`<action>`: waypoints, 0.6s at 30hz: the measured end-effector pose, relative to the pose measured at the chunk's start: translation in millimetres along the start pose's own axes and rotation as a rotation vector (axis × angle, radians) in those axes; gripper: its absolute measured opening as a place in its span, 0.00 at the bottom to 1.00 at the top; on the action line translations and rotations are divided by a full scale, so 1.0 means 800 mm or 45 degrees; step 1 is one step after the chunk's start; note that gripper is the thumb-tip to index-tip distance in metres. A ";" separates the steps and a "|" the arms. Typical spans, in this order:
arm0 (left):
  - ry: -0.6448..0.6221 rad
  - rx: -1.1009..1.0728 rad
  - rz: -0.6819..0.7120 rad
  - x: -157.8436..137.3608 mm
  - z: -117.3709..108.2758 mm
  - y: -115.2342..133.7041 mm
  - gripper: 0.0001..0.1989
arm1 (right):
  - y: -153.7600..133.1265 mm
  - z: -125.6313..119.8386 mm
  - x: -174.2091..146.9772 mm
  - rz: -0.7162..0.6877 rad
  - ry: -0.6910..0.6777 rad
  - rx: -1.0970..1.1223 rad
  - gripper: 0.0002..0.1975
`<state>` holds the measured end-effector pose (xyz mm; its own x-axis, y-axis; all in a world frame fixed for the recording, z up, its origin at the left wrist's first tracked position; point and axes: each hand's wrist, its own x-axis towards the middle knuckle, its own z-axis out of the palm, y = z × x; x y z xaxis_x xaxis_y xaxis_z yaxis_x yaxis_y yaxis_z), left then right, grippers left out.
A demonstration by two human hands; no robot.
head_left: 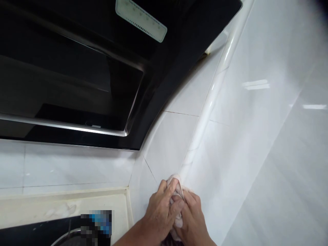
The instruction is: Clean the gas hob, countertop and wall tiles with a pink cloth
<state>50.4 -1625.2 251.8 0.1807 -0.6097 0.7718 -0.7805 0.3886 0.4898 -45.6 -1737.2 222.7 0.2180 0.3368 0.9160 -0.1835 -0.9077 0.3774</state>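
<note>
A pale, crumpled cloth (178,221) is bunched between my two hands at the bottom centre. My left hand (160,208) grips it from the left, fingers curled over its upper end. On the other side my right hand (192,213) has its fingers wrapped round the cloth too, close against the left. Both hands are at the lower end of a white rounded tile edge (211,92), where the cloth appears to touch the wall. Part of the cloth is hidden under the fingers.
A black range hood (159,85) with a light label (140,20) juts out at upper left. Below it lies a cream counter (64,206) with a black hob (38,232), partly blurred out. White tiled wall (256,136) runs down the right.
</note>
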 end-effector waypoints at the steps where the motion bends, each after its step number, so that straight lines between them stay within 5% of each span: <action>1: 0.001 -0.004 0.002 -0.001 0.000 0.000 0.18 | -0.001 -0.001 0.002 -0.017 0.008 -0.003 0.17; 12: 0.090 -0.072 -0.052 -0.015 0.008 -0.014 0.22 | -0.005 0.001 -0.004 0.030 0.084 0.040 0.15; 18: 0.383 -0.456 -0.539 -0.098 0.049 -0.094 0.31 | 0.015 -0.009 -0.025 -0.019 0.011 0.108 0.15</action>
<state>71.4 -1633.8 138.7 0.6308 -0.5608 0.5362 -0.3649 0.3954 0.8429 -58.7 -1753.1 209.7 0.2120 0.3522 0.9116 -0.0980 -0.9204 0.3784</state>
